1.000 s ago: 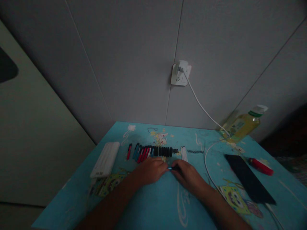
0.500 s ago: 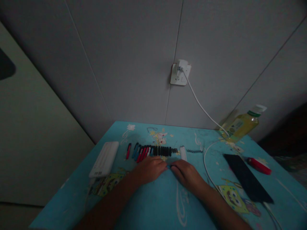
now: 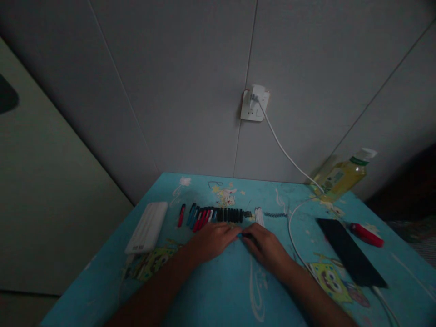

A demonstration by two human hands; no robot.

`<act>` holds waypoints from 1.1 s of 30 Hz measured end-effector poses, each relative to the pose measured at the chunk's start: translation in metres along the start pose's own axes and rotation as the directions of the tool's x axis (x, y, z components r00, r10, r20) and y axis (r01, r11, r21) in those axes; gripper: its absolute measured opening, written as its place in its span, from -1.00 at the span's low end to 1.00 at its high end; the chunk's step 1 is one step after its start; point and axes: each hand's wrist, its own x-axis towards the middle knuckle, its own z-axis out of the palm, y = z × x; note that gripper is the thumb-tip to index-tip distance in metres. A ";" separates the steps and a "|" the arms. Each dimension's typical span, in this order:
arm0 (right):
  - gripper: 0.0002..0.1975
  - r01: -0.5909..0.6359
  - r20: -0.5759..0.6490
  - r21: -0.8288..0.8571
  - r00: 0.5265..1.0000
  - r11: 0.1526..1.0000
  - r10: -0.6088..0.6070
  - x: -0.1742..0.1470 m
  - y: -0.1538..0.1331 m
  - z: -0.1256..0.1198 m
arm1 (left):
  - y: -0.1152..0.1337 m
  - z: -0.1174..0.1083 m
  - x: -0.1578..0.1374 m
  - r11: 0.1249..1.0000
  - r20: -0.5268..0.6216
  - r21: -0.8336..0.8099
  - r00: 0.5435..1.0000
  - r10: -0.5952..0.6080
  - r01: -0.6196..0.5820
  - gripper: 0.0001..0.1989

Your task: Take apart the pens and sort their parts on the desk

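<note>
My left hand [image 3: 216, 240] and my right hand [image 3: 261, 243] meet fingertip to fingertip low over the table. Both are closed on a small blue pen part [image 3: 240, 235], mostly covered by the fingers. Just beyond my left hand lie several red and blue pen pieces [image 3: 203, 219] side by side, with one red piece [image 3: 181, 215] set apart to their left. Black tube-like pen pieces [image 3: 232, 215] continue the row to the right. Thin white sticks [image 3: 259, 216], perhaps refills, lie beyond my right hand, with a line of small dark coils [image 3: 275, 215] beside them.
A white power bank [image 3: 147, 227] with a cable lies at the left of the blue patterned table [image 3: 218, 290]. At the right are a black phone-like slab [image 3: 350, 252], a red-handled tool [image 3: 367, 235] and a yellow liquid bottle [image 3: 344, 177]. A white cable [image 3: 289, 156] runs down from the wall socket [image 3: 251, 112].
The fingers of my left hand have straightened and shifted slightly right, closer to my right hand, at the blue pen part. The view has moved a little; the laid-out pieces stay in place.
</note>
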 end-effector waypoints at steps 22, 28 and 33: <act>-0.74 -0.176 -0.172 -0.063 0.971 0.982 0.163 0.001 0.024 -0.023 | -0.004 -0.003 0.002 0.955 0.039 0.100 0.957 -0.286 0.281 -0.65; -0.68 -0.182 -0.208 -0.003 0.962 0.983 0.177 0.002 0.030 -0.021 | -0.007 -0.009 0.002 0.889 -0.052 0.015 0.888 -0.457 0.458 -0.65; -0.66 -0.136 -0.219 0.109 0.963 0.985 0.158 0.002 0.030 -0.018 | -0.016 -0.013 0.001 0.824 -0.182 -0.077 0.804 -0.566 0.562 -0.70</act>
